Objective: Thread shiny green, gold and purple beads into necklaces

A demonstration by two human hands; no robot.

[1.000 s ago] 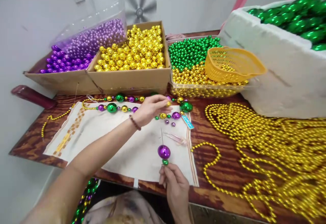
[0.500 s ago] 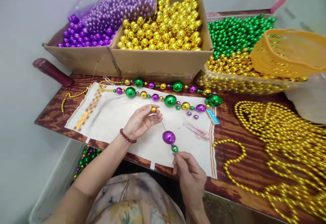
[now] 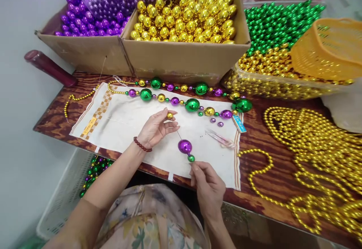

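Observation:
My left hand point(image 3: 158, 128) pinches a small gold bead point(image 3: 170, 116) between thumb and fingertips, over a white cloth point(image 3: 127, 128). From that hand a thin thread slants down to a large purple bead point(image 3: 184, 146). Right below it sits a green bead point(image 3: 191, 158), and my right hand point(image 3: 207, 183) has its thumb and finger closed at the lower side of the green bead. What lies between those fingertips is mostly hidden. Across the cloth's far edge runs a bead necklace point(image 3: 192, 105) in green, purple and gold, doubled back in two rows.
Cardboard boxes of purple beads point(image 3: 90, 24) and gold beads point(image 3: 181, 19) stand behind. A plastic bin point(image 3: 283, 88) and an orange basket point(image 3: 311, 53) are at right. Thread snips point(image 3: 220, 139), loose purple beads point(image 3: 220, 124), gold bead strands point(image 3: 319, 151) and a dark red bottle point(image 3: 51, 68) lie around.
The camera view has shifted, so the boxes appear larger and higher. Both hands keep their grip; the gold, purple and green beads stay in nearly the same arrangement between them.

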